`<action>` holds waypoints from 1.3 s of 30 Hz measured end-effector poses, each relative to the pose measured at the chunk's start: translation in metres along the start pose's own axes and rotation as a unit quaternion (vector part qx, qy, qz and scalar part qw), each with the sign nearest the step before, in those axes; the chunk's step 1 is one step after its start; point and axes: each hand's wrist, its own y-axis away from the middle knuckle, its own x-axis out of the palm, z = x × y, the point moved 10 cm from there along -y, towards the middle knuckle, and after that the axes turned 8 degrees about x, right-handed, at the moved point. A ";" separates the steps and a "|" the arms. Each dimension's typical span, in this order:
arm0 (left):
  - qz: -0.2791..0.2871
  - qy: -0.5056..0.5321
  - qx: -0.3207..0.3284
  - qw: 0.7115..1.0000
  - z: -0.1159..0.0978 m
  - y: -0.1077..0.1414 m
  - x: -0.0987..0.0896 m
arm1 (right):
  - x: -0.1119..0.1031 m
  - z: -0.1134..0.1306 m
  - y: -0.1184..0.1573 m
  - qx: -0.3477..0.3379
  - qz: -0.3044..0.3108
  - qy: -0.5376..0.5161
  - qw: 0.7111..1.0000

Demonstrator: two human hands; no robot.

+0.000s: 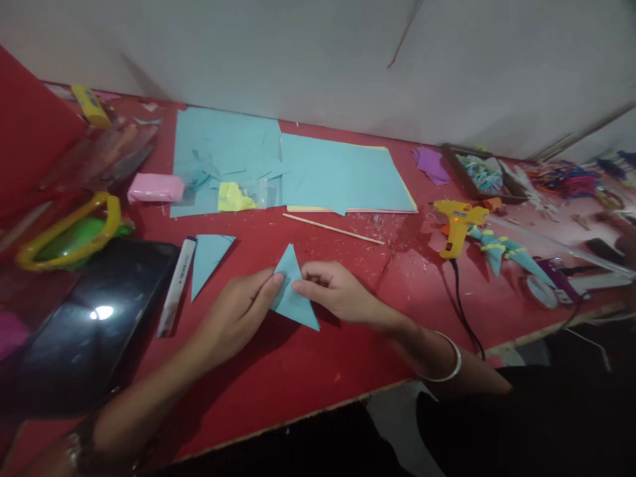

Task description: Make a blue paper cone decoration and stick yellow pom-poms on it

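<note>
Both of my hands hold one light blue paper triangle (294, 298) just over the red table, its narrow tip pointing away from me. My left hand (247, 308) pinches its left edge, thumb on top. At the right edge, my right hand (338, 291) grips it between thumb and curled fingers. A second blue paper triangle (209, 260) lies flat to the left, beside a white marker (177, 285). Beyond my hands a thin wooden stick (332, 228) rests on the table.
Large blue sheets (342, 172) lie along the wall. A yellow hot glue gun (458, 225) with a black cord stands at right, near blue paper cones (491, 250). A dark tray (484, 175) holds scraps. At left are a black glossy device (99, 324) and yellow-handled scissors (69, 232).
</note>
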 end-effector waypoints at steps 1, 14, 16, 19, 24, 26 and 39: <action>0.008 0.001 0.000 1.000 0.001 0.000 0.002 | 0.000 0.000 0.000 -0.001 -0.001 0.003 1.000; 0.058 0.029 -0.019 0.998 0.000 -0.001 0.010 | -0.007 0.006 0.002 -0.023 -0.051 0.045 0.997; 0.057 0.022 -0.032 0.998 0.003 -0.001 0.009 | -0.007 0.004 0.000 -0.019 -0.052 0.048 0.997; 0.045 0.028 -0.051 0.997 0.008 -0.001 0.007 | -0.008 0.002 0.000 -0.019 -0.063 0.045 0.997; 0.022 0.076 -0.109 0.991 0.023 0.003 0.004 | -0.002 0.017 0.005 -0.095 -0.040 0.041 0.994; 0.009 0.074 -0.120 0.990 0.026 0.004 0.001 | 0.001 0.027 0.010 -0.140 -0.035 0.110 0.983; -0.026 0.018 -0.084 0.996 0.019 0.002 -0.007 | 0.005 0.041 0.016 -0.174 -0.016 0.253 0.951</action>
